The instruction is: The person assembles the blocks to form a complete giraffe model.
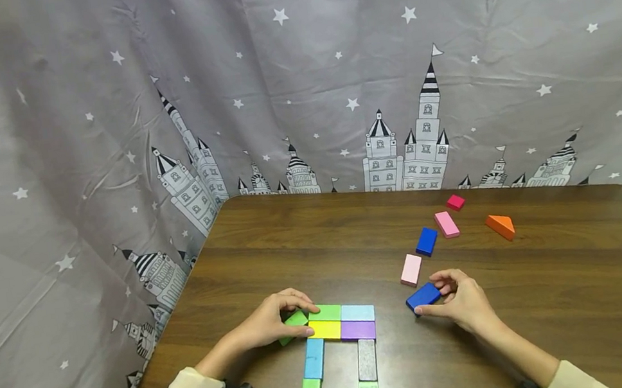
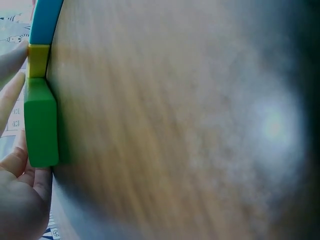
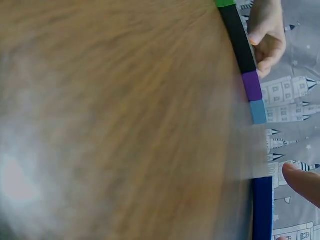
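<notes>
- Because the right hand [image 1: 464, 306] holds the blue block [image 1: 424, 296] in a pinch grip, thumb at the near edge, the inner end likely stays free; the block is right of the layout, apart from it.
- Left hand [image 1: 271, 320]: fingertips at the light green block [image 1: 327, 312] and yellow block [image 1: 326, 330], apparently steadying them. Whether its grip holds the tilted green block [image 1: 294, 323] beneath cannot be told.
- Layout: light blue block [image 1: 357, 313] and purple block [image 1: 358, 331] complete the top; sky-blue block [image 1: 314, 358] and black block [image 1: 367, 360] form two columns.
- Loose, beyond the blue block: pale pink block [image 1: 411, 269], second blue block [image 1: 426, 241], pink block [image 1: 447, 224], red block [image 1: 455, 202], orange triangle [image 1: 501, 226]; probably spaced for single pickup.
- Surface: brown wood-grain tabletop [image 1: 566, 279].
- Room: grey curtain [image 1: 316, 44], printed with stars and castles, behind.
</notes>
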{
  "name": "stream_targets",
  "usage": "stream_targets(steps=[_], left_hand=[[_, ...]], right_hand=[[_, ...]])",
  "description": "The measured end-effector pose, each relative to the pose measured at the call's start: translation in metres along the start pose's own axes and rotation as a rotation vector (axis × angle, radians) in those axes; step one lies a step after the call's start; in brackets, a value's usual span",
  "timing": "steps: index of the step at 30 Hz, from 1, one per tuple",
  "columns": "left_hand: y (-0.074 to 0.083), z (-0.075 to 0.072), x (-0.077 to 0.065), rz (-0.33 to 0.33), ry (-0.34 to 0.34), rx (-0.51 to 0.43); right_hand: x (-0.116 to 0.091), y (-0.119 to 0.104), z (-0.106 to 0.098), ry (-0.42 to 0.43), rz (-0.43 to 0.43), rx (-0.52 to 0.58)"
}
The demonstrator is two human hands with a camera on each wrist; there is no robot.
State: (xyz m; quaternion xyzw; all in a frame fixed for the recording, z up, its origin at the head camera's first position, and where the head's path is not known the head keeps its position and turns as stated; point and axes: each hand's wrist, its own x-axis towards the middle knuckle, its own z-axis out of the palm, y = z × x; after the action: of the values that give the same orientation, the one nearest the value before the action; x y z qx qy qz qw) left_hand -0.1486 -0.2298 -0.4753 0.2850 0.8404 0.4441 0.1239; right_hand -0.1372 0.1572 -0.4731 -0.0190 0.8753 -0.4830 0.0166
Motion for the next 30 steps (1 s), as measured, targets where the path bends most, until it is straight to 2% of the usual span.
stream_targets(steps=[12, 24, 30], left_hand=[[0.0009, -0.0011, 0.0023, -0.016, -0.003, 0.022], [0.0026, -0.0003, 0.0017, -0.018, -0.001, 0.015], [0.0025, -0.0009, 0.0009, -0.018, -0.004, 0.019]], right_hand=[[0.0031, 0.0036, 0.005, 0.019, -0.063, -0.109], [0.0034, 0.0017, 0.0057, 0.005, -0.043, -0.09], [0.002, -0.0023, 0.0088, -0.006, -0.077, -0.075]])
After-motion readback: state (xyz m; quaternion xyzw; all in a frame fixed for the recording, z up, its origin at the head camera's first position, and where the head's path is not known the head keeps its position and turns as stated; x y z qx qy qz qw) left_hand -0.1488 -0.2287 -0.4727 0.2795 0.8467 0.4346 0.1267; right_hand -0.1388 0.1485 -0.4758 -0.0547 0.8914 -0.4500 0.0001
